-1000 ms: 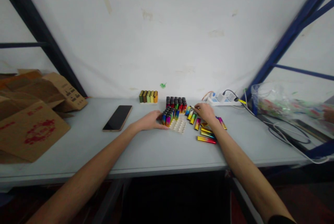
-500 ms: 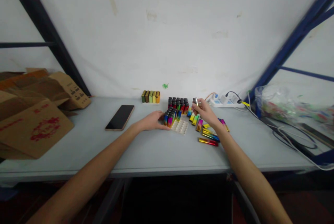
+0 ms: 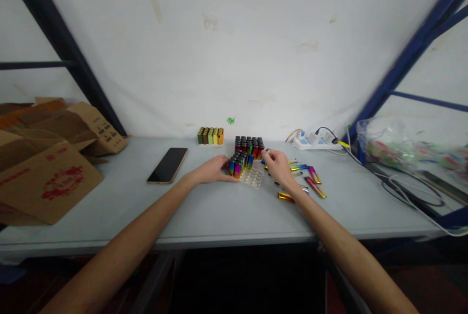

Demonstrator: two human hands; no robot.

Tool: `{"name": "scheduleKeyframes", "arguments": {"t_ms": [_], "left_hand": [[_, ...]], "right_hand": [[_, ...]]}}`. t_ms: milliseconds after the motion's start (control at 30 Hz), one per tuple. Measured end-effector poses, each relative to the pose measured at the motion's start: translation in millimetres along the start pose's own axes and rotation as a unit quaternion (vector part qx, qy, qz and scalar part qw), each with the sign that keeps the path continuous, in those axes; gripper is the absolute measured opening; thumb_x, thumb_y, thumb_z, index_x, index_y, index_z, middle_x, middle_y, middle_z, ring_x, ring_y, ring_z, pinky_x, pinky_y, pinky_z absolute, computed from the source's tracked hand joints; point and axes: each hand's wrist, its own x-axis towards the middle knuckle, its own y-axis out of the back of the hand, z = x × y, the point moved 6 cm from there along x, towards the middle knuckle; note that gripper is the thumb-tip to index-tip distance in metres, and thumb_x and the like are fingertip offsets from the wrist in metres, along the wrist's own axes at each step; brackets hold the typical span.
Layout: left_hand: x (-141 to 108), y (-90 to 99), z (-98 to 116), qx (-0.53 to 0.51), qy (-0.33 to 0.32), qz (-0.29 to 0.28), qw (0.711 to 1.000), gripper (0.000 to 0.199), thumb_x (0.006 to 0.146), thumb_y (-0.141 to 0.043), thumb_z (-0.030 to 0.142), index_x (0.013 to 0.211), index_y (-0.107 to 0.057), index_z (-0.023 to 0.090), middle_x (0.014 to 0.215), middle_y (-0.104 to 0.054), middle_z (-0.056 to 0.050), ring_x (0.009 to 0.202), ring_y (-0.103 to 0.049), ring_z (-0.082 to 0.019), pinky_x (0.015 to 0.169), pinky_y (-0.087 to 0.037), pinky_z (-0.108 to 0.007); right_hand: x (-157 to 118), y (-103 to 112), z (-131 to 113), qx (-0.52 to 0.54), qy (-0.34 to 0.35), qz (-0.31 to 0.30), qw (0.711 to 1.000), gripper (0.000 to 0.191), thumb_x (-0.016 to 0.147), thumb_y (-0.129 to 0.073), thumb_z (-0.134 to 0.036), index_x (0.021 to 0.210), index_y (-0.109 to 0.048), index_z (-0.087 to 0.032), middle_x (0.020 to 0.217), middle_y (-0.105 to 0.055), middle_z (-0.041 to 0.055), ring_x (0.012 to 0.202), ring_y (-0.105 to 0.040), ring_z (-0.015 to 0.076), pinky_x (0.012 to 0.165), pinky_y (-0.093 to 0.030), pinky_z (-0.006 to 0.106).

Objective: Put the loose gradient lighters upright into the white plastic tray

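Observation:
A clear tray with round slots (image 3: 253, 177) sits mid-table, its left part filled with upright shiny multicolored lighters (image 3: 237, 167). My left hand (image 3: 216, 169) rests at the tray's left side, fingers apart around its edge and the outer lighters. Just right of the tray, my right hand (image 3: 277, 164) is closed on a lighter, of which only the metal top shows at the fingertips. Loose lighters (image 3: 315, 187) in red, gold, blue and purple lie under and beside that hand. Right behind the tray stands a block of black-topped lighters (image 3: 249, 144).
A block of green, yellow and orange lighters (image 3: 210, 135) stands near the wall. A phone (image 3: 168, 165) lies to the left, with cardboard boxes (image 3: 54, 177) beyond it. At the right are a power strip (image 3: 317, 143), cables and a plastic bag (image 3: 387, 143).
My right hand has moved left and slightly down, closer to the tray, with the lighter. Some loose lighters on the right lie differently. My left hand has stayed in place.

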Motion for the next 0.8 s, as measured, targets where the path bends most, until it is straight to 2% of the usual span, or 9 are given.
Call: {"name": "scheduleKeyframes", "arguments": {"t_ms": [267,467,633,800], "left_hand": [[1.1,-1.0,-2.8,-0.006,-0.003,0.004,1.0,0.068,0.062,-0.077,0.077,0.091,-0.066,0.017,0.092,-0.068,-0.009,0.082,-0.063,-0.028,0.074,-0.05,-0.035],[1.0,-1.5,-3.2,0.0,0.003,0.003,1.0,0.067,0.063,-0.076,0.077,0.091,-0.066,0.017,0.091,-0.068,-0.008,0.081,-0.062,-0.027,0.072,-0.049,-0.035],[2.1,-3.4,-1.9,0.015,-0.021,-0.007,1.0,0.064,0.068,-0.074,0.074,0.095,-0.066,0.017,0.094,-0.065,-0.008,0.085,-0.061,-0.028,0.076,-0.048,-0.035],[1.2,-3.3,-1.2,0.022,-0.013,-0.019,1.0,0.062,0.071,-0.074,0.073,0.094,-0.064,0.017,0.093,-0.063,-0.007,0.085,-0.06,-0.028,0.075,-0.047,-0.036]], "right_hand": [[0.6,-4.2,3.4,-0.012,0.002,-0.015,1.0,0.042,0.088,-0.045,-0.049,0.055,-0.04,-0.023,0.051,-0.04,-0.0033,0.053,-0.037,0.0128,0.053,-0.024,0.027],[0.6,-5.2,3.6,-0.024,0.006,-0.024,0.999,0.046,0.09,-0.046,-0.052,0.055,-0.039,-0.023,0.051,-0.039,-0.0036,0.053,-0.037,0.0126,0.054,-0.024,0.027],[-1.0,-6.9,-1.5,-0.034,0.016,-0.048,0.998,0.052,0.094,-0.045,-0.06,0.058,-0.039,-0.023,0.052,-0.038,-0.0039,0.053,-0.038,0.0129,0.055,-0.024,0.028],[-0.3,-6.4,-0.5,-0.062,-0.005,-0.045,0.997,0.044,0.093,-0.049,-0.044,0.056,-0.038,-0.023,0.052,-0.039,-0.0035,0.054,-0.038,0.0132,0.056,-0.023,0.03]]}}
